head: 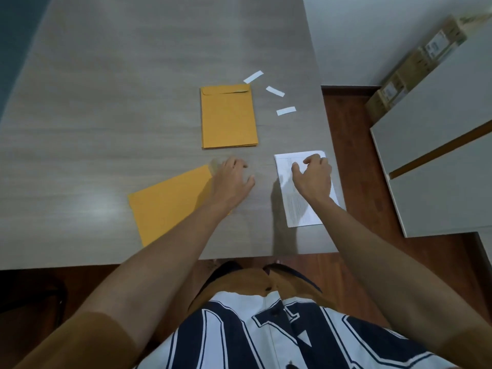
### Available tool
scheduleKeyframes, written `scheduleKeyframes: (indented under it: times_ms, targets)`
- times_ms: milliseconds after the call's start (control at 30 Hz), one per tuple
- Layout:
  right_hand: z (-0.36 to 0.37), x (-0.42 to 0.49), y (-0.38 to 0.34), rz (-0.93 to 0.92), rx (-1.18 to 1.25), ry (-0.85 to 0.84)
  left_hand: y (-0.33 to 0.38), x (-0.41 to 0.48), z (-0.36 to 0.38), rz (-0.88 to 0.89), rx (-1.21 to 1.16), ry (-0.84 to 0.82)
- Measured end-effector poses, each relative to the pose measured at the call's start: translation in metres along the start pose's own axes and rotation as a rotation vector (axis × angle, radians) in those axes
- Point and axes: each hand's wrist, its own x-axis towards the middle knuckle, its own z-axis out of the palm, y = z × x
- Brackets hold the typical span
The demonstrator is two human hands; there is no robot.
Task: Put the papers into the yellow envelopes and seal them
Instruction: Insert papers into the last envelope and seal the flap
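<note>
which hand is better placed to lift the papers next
Right. The right hand sits on the papers, fingers curled on them; the left hand rests on the envelope, placed to steady it.

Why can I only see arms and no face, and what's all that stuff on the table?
The camera sits on the person's head and looks down, so you see what they see: their own two arms. On the grey table lie a stack of yellow envelopes, one loose yellow envelope, some papers and three little white strips. The left hand rests flat on the loose envelope's corner. The right hand curls its fingers on the papers; whether it has pinched a sheet is unclear.
</note>
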Motion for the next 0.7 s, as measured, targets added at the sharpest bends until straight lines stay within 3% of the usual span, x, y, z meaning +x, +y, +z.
scheduleKeyframes:
  times_ms: [100,233,367,533,700]
  targets:
    - [-0.017,0.001,0.033,0.046,-0.061,0.025,0.033,-0.001,0.021,-0.048,-0.116,-0.084]
    - [-0.031,0.007,0.077,0.115,-0.112,-0.096,0.075,0.003,0.049,-0.299,-0.197,-0.198]
    - [-0.036,0.011,0.104,0.074,-0.135,-0.153,0.101,0.008,0.066,-0.463,-0.298,-0.128]
    - [-0.037,0.02,0.122,0.111,0.104,-0.221,0.129,0.019,0.079,-0.618,-0.448,-0.04]
    - [-0.048,0.034,0.141,0.259,0.266,-0.346,0.149,0.026,0.086,-0.655,-0.461,-0.035]
